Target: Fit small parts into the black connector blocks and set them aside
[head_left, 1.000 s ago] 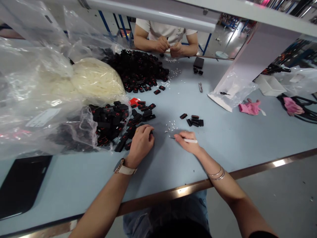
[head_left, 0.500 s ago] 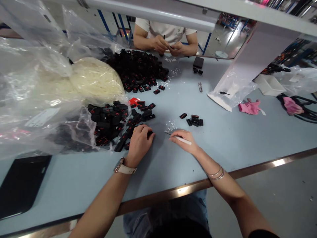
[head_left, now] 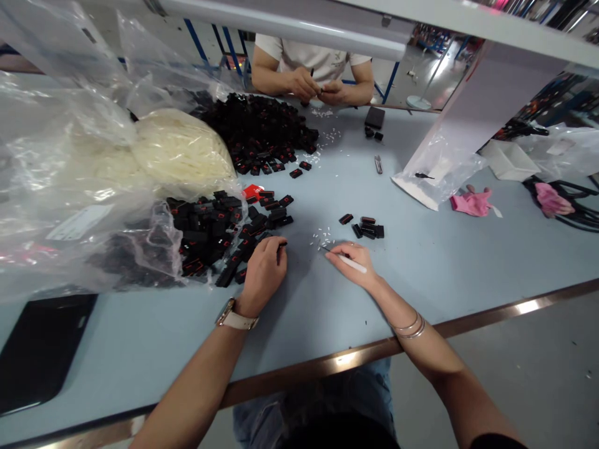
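My left hand (head_left: 266,269) is closed around a small black plastic part (head_left: 282,245), mostly hidden by the fingers. It rests on the table beside a heap of black parts with red details (head_left: 210,227). In my right hand (head_left: 355,262) is a white-handled pick (head_left: 352,263), held like a pen. Its thin dark tip is at the small white pieces (head_left: 322,238) scattered between my hands. Beyond my right hand lies a small group of black parts (head_left: 369,228).
Clear plastic bags (head_left: 93,168) fill the left side. A black tablet-like slab (head_left: 42,349) lies near the front edge. Across the table, a co-worker's hands (head_left: 318,87) work behind a large black pile (head_left: 262,131). Pink gloves (head_left: 472,201) lie right.
My right hand has shifted slightly right, with the pick's tip now at the white pieces. My left hand has turned a little, and the part in it has moved slightly.
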The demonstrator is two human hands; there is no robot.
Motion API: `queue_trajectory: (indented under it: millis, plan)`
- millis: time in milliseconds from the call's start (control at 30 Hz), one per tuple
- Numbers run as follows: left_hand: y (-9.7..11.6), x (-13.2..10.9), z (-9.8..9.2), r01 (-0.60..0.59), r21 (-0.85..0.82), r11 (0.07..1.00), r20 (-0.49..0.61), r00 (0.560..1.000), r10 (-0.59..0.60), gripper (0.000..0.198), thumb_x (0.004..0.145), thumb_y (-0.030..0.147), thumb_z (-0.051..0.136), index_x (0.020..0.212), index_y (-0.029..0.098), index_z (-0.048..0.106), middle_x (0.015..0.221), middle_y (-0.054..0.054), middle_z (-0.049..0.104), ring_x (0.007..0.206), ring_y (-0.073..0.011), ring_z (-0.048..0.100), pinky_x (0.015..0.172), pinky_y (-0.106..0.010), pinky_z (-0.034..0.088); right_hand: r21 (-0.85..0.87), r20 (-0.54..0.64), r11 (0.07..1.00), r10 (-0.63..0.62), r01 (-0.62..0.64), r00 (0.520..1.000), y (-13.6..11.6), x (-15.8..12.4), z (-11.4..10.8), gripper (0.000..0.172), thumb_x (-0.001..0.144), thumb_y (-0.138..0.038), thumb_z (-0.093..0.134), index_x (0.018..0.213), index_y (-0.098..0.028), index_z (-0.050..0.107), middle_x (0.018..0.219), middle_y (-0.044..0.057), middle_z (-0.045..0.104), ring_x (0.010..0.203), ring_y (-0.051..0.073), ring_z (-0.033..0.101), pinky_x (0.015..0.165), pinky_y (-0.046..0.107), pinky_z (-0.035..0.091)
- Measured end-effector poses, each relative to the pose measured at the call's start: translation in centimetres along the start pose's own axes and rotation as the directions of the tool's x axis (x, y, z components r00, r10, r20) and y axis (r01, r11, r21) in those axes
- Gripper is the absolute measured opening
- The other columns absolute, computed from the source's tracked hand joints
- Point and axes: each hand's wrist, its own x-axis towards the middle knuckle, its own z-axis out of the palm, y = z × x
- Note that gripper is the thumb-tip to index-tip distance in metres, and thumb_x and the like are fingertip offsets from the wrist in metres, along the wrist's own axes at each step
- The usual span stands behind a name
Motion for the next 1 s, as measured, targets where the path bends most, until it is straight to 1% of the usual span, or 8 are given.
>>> queue_trajectory:
  millis: [233,367,533,600,667,767,833,1000]
  plan:
    - [-0.2,-0.1,0.2,0.011,-0.005,1.0,0.017,1.0,-0.01,0.021,0.084,0.018,0.041,0.097,0.016,0.058,0.097,-0.012,0.065,0.092,-0.0238,0.062,0.085,-0.035,0.05,-0.011,0.036,0.998,-0.067,0.067,0.997,0.0,-0.2,0.1,0.022,0.085,-0.035,0.06,0.07,-0.021,0.067,0.059,0.0,0.063,0.058,0.013,0.058,0.062,0.025,0.046]
    - [-0.3,-0.1,0.4,-0.005,-0.009,1.0,0.01,1.0,0.005,0.023,0.078,0.014,0.043,0.095,0.015,0.059,0.097,-0.013,0.065,0.093,-0.0236,0.062,0.086,-0.035,0.05,-0.025,0.025,0.996,-0.091,0.091,0.996,-0.1,-0.1,0.0,0.016,0.086,-0.033,0.059,0.078,-0.022,0.068,0.073,0.002,0.07,0.069,0.014,0.062,0.072,0.028,0.048]
    - [-0.2,-0.1,0.2,-0.001,-0.038,0.999,0.023,1.0,0.002,0.023,0.079,0.014,0.042,0.092,0.016,0.061,0.1,-0.012,0.067,0.097,-0.0231,0.062,0.09,-0.036,0.049,-0.024,0.182,0.981,-0.185,0.192,0.966,0.1,0.0,0.3,0.012,0.088,-0.03,0.058,0.089,-0.023,0.068,0.087,0.001,0.073,0.079,0.015,0.063,0.081,0.03,0.047]
    - [-0.1,0.0,0.0,0.005,-0.055,0.998,0.032,0.999,-0.004,0.024,0.082,0.016,0.042,0.092,0.016,0.063,0.102,-0.012,0.067,0.097,-0.023,0.063,0.09,-0.036,0.049,-0.046,0.126,0.987,-0.148,0.155,0.981,0.2,0.0,0.3,0.013,0.088,-0.029,0.057,0.089,-0.023,0.068,0.086,0.002,0.074,0.078,0.016,0.063,0.08,0.032,0.047]
    - [0.1,0.0,-0.3,0.016,-0.076,0.997,0.045,0.999,-0.012,0.023,0.083,0.019,0.044,0.09,0.017,0.065,0.103,-0.011,0.067,0.096,-0.0231,0.063,0.089,-0.036,0.05,-0.029,0.001,0.993,-0.115,0.115,0.993,0.1,0.1,0.2,0.014,0.088,-0.029,0.057,0.086,-0.023,0.069,0.083,0.003,0.073,0.076,0.016,0.064,0.078,0.033,0.048]
    - [0.4,0.0,-0.5,0.046,-0.15,0.988,0.086,0.996,-0.033,0.02,0.081,0.022,0.049,0.089,0.018,0.067,0.101,-0.01,0.068,0.093,-0.0227,0.064,0.086,-0.035,0.052,0.047,-0.15,0.99,-0.127,0.136,0.98,-0.3,0.2,0.0,0.017,0.088,-0.029,0.056,0.079,-0.022,0.068,0.076,0.004,0.072,0.071,0.016,0.064,0.077,0.034,0.048]
    - [0.7,0.0,-0.4,0.098,-0.219,0.971,0.137,0.988,-0.068,0.018,0.079,0.024,0.053,0.091,0.019,0.066,0.096,-0.008,0.07,0.087,-0.0219,0.066,0.083,-0.034,0.053,0.08,-0.195,0.989,-0.108,0.125,0.975,-0.7,0.0,-0.1,0.02,0.089,-0.03,0.054,0.076,-0.021,0.067,0.072,0.004,0.07,0.068,0.016,0.062,0.073,0.034,0.049]
    - [1.3,-0.4,0.2,0.217,-0.327,0.92,0.256,0.957,-0.135,0.018,0.076,0.03,0.061,0.089,0.018,0.065,0.088,-0.006,0.072,0.078,-0.0217,0.068,0.075,-0.034,0.055,0.175,-0.231,0.985,0.036,0.005,0.972,-1.6,-0.8,0.1,0.023,0.086,-0.039,0.055,0.074,-0.02,0.061,0.065,0.002,0.063,0.057,0.013,0.055,0.058,0.029,0.047]
